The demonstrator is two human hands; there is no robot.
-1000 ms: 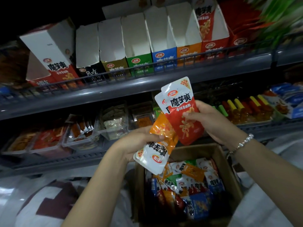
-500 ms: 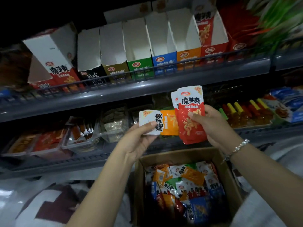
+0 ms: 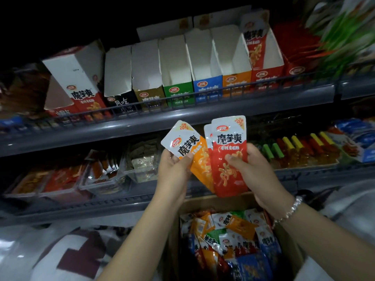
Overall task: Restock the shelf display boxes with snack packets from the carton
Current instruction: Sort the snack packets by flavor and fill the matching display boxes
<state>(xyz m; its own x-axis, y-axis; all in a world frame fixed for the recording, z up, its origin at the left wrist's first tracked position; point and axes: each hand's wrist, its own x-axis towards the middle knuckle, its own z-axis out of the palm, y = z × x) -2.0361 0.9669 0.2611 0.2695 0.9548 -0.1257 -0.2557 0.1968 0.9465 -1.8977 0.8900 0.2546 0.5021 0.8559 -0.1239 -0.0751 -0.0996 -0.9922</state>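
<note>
- Across the upper frame I see the shelf (image 3: 182,120) with its row of display boxes (image 3: 207,65).
- At lower centre sits the carton (image 3: 292,246), filled with mixed packets.
- In mid-frame my left hand (image 3: 174,169) pinches an orange packet (image 3: 199,163); just beside it, my right hand (image 3: 253,171) grips red packets (image 3: 229,159).

Bare forearms, beaded silver bracelet (image 3: 292,208) on right wrist

Carton (image 3: 288,244): we see its near end cut off below.
Green packs (image 3: 345,37): blurred, we cannot identify them.
</note>
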